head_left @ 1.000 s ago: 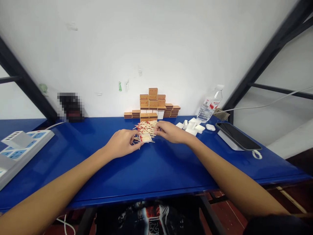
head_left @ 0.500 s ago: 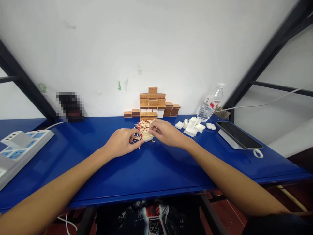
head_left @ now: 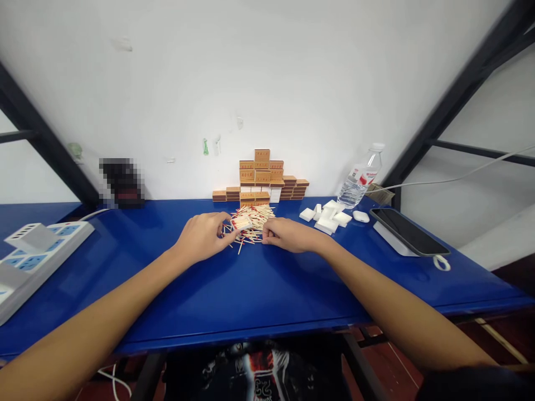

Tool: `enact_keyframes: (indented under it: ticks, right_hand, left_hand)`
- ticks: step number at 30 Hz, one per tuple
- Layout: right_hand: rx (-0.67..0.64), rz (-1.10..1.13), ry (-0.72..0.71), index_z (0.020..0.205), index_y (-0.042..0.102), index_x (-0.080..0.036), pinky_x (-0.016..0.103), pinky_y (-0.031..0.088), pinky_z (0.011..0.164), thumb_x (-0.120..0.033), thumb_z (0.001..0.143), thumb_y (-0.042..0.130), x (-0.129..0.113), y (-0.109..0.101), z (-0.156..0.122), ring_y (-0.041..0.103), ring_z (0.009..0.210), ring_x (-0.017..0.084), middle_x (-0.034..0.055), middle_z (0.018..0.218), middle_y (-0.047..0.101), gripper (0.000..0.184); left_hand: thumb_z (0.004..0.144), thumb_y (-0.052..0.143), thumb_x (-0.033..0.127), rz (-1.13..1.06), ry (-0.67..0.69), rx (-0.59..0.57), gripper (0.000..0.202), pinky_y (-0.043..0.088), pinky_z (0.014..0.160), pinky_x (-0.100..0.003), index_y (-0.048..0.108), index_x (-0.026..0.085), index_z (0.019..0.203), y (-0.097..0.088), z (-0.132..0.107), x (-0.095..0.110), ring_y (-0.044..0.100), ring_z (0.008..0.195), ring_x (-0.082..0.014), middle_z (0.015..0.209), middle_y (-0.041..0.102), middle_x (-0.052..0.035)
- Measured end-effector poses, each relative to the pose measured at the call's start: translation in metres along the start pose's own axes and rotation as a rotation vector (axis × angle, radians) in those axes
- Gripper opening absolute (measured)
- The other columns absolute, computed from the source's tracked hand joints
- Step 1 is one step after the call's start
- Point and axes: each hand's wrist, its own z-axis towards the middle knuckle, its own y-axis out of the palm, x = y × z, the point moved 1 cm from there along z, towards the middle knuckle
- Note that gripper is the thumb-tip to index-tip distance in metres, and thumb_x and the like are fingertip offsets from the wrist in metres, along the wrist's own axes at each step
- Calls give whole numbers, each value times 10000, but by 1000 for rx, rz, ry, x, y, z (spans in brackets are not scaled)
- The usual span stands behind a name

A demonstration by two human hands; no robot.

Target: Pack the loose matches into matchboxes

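My left hand (head_left: 203, 236) grips a small white matchbox tray (head_left: 242, 223) with red-tipped matches lying in it, tilted above the pile. Loose matches (head_left: 261, 214) are heaped on the blue table between my hands, some scattered toward me. At the right edge of this heap rests my right hand (head_left: 288, 234), its fingers bent together at the matches; whether a match is pinched in them is hidden. Right behind the heap stands a stepped stack of orange-brown matchboxes (head_left: 262, 175) against the wall, with a few white tray ends among them.
White matchbox trays (head_left: 327, 224) lie piled on the right, near a white earbud case (head_left: 360, 216) and a leaning water bottle (head_left: 358, 178). A phone (head_left: 409, 229) rests on a white stand farther right. A power strip (head_left: 50, 253) occupies the table's left side.
My right hand has moved away from the tray, right and down to the edge of the match heap. My left hand has shifted slightly left with the tray.
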Motion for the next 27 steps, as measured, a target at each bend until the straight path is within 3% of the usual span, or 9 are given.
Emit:
enact_keyframes:
  ticks: [3,9,14,19,23,27]
  right_hand:
    - [-8,41,-40,906,680,-175,266,414,699,-169,952,611,-1,-7,-3,613,802,170,57,929,725,84]
    - [147,73,-119,910,647,-163,275,396,696,-209,985,597,-7,-15,-4,572,792,173,59,895,676,101]
    - [205,65,-154,904,628,-170,272,391,707,-206,992,590,-11,-13,-4,554,804,169,51,900,646,103]
    - [261,65,-184,899,626,-176,274,373,707,-182,973,593,-19,-11,-4,536,791,165,43,891,630,81]
    - [343,61,-191,893,623,-181,271,366,694,-195,969,578,-21,-13,-4,526,764,156,33,878,629,90]
    - [444,14,-99,927,632,-179,271,360,680,-204,953,585,-14,-14,-3,542,766,154,35,894,647,60]
  left_hand:
    - [929,606,536,-5,17,-26,364,326,570,-287,714,196,1004,2,0,0,620,629,-171,739,697,-12]
    - [948,589,530,-38,117,-66,375,358,589,-288,711,192,1059,7,-5,6,621,639,-173,749,694,-16]
    - [961,582,521,-55,166,-71,351,356,583,-290,702,191,966,8,-8,11,595,622,-167,742,677,-14]
    - [962,597,478,-88,211,-68,346,385,597,-288,699,192,1128,8,-9,15,619,637,-171,773,693,-11]
    - [954,607,494,-85,173,-46,344,383,595,-286,709,192,1084,6,-7,11,615,632,-171,752,691,-11]
    - [938,625,514,-109,50,-20,341,361,574,-279,722,192,999,2,-2,4,594,588,-161,661,663,5]
